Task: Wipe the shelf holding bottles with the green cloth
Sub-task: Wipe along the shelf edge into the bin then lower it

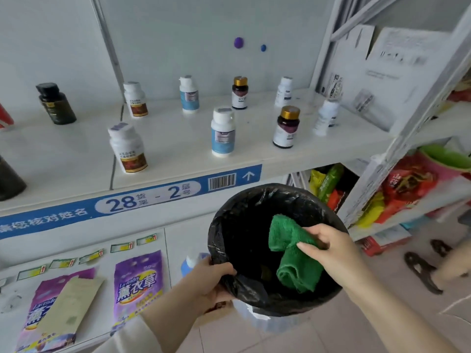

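Observation:
The white shelf [183, 138] carries several pill bottles, among them a white one with a red label [128, 147], a blue-labelled one [222, 132] and a gold-capped brown one [286, 127]. Below the shelf's front edge my left hand [211, 284] grips the rim of a bin lined with a black bag [244, 250]. My right hand [328, 248] pinches the crumpled green cloth [293, 253], which hangs over the bin's mouth. Neither hand touches the shelf.
A blue strip marked 28-2 [142, 197] runs along the shelf's front. Purple lavender bags [137, 284] lie on the lower shelf. A second white rack [407, 154] with colourful snack packs stands at the right. Dark sandals [423, 273] lie on the tiled floor.

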Motion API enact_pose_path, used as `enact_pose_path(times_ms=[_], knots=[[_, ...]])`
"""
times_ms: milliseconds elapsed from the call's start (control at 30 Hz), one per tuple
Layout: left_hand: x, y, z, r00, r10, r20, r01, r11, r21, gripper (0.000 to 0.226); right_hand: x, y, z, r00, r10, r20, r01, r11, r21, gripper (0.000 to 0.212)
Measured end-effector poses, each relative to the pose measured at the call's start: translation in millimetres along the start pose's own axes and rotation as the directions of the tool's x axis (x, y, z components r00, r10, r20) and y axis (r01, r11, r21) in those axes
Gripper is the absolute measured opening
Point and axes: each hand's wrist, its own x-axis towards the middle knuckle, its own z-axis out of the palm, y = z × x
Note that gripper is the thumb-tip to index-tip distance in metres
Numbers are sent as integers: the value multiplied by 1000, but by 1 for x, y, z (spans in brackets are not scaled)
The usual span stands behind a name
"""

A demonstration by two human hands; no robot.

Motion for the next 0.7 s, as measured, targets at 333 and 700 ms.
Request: enact_pose_path(times_ms=[333, 700], knots=[[41, 17, 110, 1000, 16, 2, -16, 1000, 19, 30, 45, 37, -103, 1000, 4, -13, -1, 983, 183, 23], [120, 55, 166, 998, 8, 62, -12, 998, 56, 26, 145, 37, -196, 993, 82, -89, -16, 819, 574, 34]])
